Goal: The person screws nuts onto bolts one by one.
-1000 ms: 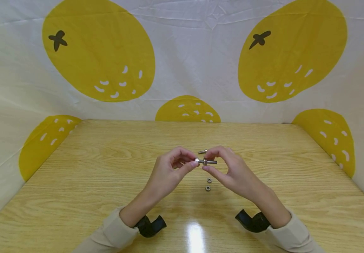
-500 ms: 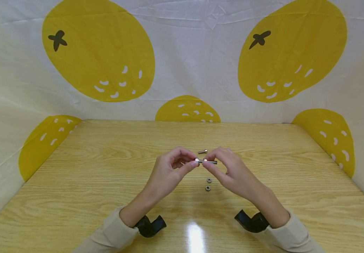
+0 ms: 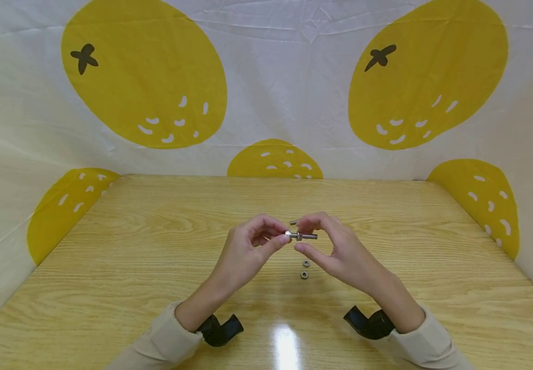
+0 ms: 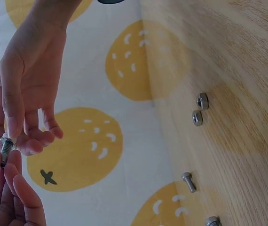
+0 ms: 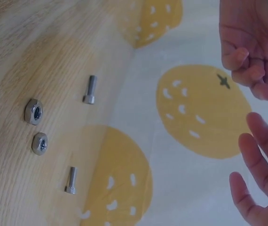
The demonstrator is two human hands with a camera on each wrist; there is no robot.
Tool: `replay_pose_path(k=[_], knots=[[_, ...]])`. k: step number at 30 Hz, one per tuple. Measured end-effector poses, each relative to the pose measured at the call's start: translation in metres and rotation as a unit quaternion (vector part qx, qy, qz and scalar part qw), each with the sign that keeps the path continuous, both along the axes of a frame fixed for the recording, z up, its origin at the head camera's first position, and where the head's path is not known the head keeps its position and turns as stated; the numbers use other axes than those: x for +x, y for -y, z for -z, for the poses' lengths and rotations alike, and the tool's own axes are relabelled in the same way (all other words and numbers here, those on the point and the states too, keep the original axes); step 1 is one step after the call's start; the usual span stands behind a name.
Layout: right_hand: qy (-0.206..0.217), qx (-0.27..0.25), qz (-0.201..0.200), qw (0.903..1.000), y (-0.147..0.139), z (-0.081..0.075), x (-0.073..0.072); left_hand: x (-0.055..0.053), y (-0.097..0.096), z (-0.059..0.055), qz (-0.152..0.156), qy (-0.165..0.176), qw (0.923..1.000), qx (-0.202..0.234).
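Between thumb and fingers, my left hand (image 3: 253, 249) pinches the head end of a silver bolt (image 3: 311, 236), which lies level and points right. A hex nut (image 3: 299, 236) sits partway along its shank. Around that nut my right hand (image 3: 340, 249) holds thumb and index finger apart, one below and one above, without gripping it. The left wrist view shows the bolt (image 4: 6, 153) at close range between both hands. At the right edge of the right wrist view, only a sliver of the held metal shows, beside the spread fingers of my right hand (image 5: 261, 174).
Two loose nuts, one nearer (image 3: 304, 275) and one farther (image 3: 306, 263), lie on the wooden table (image 3: 155, 288). Two loose bolts, one large (image 5: 90, 89) and one small (image 5: 71, 181), lie beyond them. A patterned white cloth (image 3: 289, 92) encloses the table's back and sides.
My right fingers closed on the nut half a second ago and have now spread off it again. The left hand keeps its place with the bolt.
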State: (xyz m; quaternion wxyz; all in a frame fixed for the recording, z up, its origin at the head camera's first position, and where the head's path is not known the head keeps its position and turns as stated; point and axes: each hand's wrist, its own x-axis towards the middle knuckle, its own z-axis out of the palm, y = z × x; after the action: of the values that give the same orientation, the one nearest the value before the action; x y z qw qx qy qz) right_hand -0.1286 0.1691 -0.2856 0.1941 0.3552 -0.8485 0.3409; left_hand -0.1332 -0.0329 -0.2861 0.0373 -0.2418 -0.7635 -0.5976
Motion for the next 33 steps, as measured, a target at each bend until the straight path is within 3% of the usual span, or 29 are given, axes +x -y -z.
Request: replay_pose_path(k=[7, 21, 28, 33], knots=[[-0.045, -0.006, -0.019, 0.9988, -0.0004, 0.0019, -0.0032, -0.0004, -0.0004, 0.0005, 0.000, 0.004, 1.0000, 0.001], [-0.003, 0.001, 0.010, 0.9999, 0.0004, 0.0020, -0.0021, 0.0003, -0.0005, -0.0002, 0.005, 0.006, 1.0000, -0.002], [0.041, 0.008, 0.040, 0.9983, -0.0002, -0.0007, 0.0018, 0.0001, -0.0008, -0.0008, 0.006, 0.004, 1.0000, 0.005], [0.000, -0.001, 0.022, 0.9998, -0.0007, -0.0005, 0.0010, 0.0006, -0.0003, -0.0012, 0.006, 0.000, 1.0000, 0.005]])
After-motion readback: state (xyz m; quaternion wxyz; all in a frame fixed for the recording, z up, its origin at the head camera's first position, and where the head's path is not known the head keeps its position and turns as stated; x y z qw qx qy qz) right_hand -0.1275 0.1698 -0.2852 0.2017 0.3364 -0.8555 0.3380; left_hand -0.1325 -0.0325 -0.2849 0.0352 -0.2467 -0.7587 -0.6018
